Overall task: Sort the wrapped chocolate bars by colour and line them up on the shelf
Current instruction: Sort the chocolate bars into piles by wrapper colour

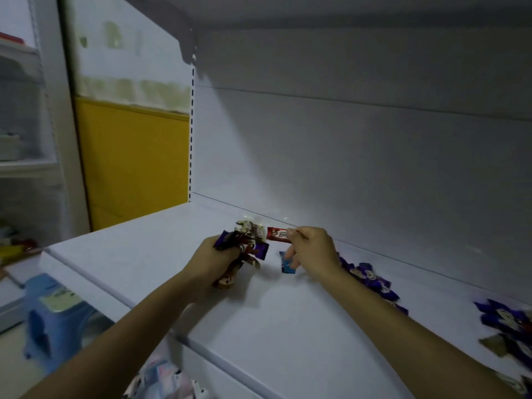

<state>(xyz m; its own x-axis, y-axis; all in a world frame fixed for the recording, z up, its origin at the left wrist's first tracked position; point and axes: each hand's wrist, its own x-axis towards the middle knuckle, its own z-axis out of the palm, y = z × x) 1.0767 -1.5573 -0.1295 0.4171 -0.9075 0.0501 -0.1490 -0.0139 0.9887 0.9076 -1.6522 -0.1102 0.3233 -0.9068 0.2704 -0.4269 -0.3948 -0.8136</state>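
My left hand point(211, 262) grips a bunch of wrapped chocolate bars point(246, 243) in purple, brown and white wrappers, just above the white shelf point(273, 321). My right hand point(312, 250) pinches one red-wrapped bar point(277, 234) between thumb and forefinger, held level near the shelf's back wall. A blue-wrapped bar point(288, 264) lies on the shelf under that hand. A row of purple bars point(371, 279) runs along the shelf behind my right forearm. More purple bars point(506, 321) lie in a heap at the far right.
The shelf's back panel point(359, 156) rises close behind the hands, and another shelf overhangs above. A blue plastic stool point(56, 315) stands on the floor at lower left. A yellow wall panel point(132, 162) is to the left. Loose wrapped items point(161, 381) lie below the shelf edge.
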